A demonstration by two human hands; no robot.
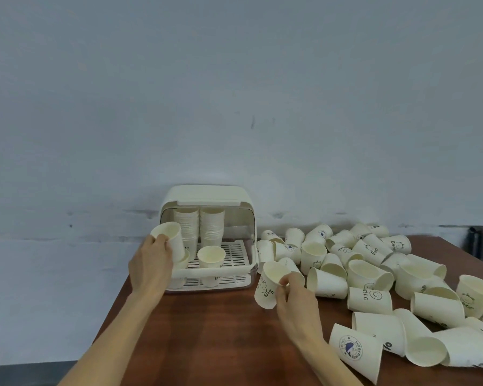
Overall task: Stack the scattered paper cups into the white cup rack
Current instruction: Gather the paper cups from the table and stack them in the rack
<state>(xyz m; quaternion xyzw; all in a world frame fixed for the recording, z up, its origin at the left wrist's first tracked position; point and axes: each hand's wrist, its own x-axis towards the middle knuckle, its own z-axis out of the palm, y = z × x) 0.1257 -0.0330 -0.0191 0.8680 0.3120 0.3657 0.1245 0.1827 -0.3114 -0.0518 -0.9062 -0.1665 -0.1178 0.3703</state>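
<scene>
Left hand [151, 260] grips a smooth tapered paper cup [170, 238] at the slatted rack [229, 254]; right hand [293, 299] pinches another cup [268, 288].

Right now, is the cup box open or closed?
Open. The cup box has its front cover lifted up, so the stacks of cups and the slatted tray inside are uncovered.
</scene>
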